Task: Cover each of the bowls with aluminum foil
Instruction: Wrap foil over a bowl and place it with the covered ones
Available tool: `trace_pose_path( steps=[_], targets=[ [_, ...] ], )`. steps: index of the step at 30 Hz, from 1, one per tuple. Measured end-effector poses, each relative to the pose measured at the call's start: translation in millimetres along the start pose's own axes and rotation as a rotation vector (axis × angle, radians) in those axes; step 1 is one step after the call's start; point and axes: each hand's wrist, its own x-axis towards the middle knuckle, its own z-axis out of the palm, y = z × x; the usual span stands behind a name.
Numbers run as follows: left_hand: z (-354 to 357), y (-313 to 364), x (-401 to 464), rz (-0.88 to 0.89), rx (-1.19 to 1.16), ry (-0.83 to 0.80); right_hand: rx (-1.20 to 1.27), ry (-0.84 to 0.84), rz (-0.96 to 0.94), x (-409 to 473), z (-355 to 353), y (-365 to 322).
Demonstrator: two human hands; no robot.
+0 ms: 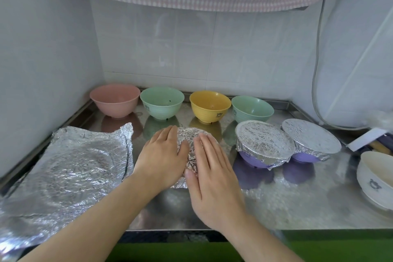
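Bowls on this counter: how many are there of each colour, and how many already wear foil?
Pink, uncovered: 1
Green, uncovered: 2
Yellow, uncovered: 1
White, uncovered: 1
Purple, foil-covered: 2
Foil-wrapped under both hands, colour hidden: 1
Total: 8 bowls, 3 with foil.

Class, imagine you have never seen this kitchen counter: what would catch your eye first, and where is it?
First, the left hand and right hand pressing flat on a foil-wrapped bowl at the centre of the steel counter. Next, the back row of uncovered bowls: pink bowl, green bowl, yellow bowl, second green bowl. Right of the hands stand two foil-covered purple bowls; crumpled foil sheets lie on the left.
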Motion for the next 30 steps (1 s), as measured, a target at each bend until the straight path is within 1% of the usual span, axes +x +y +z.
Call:
trace_pose_path(
  steps=[2,4,6,8,9,12,15,18,21,24,30],
  targets=[
    [2,-2,0,-0.013,0.024,-0.027,0.132,0.001,0.058,10,-10,3],
    [2,-3,1,-0.04,-0.029,-0.018,0.239,-0.016,0.116,27,-15,10],
    [0,-2,1,-0.031,-0.051,-0.016,0.219,-0.067,0.125,49,-12,21],
    [-1,-2,3,0.004,-0.021,-0.041,0.231,-0.147,0.19,72,-7,30],
    [-3,-2,5,-0.004,-0.043,-0.05,0.246,-0.163,0.234,82,-6,32],
    [-7,-5,17,-0.072,-0.135,-0.037,0.306,-0.145,0.336,103,-7,32],
    [-13,-8,38,-0.154,-0.249,0.042,0.401,-0.17,0.459,118,-11,34],
    [-18,-9,55,-0.196,-0.286,0.046,0.514,-0.175,0.553,128,-10,39],
    [-15,-9,60,-0.187,-0.336,0.036,0.591,-0.169,0.611,129,-6,46],
    [-10,-14,61,-0.164,-0.357,0.06,0.645,-0.136,0.655,126,-3,47],
    [-11,-13,62,-0.183,-0.312,0.047,0.56,-0.101,0.608,124,0,47]
  ],
)
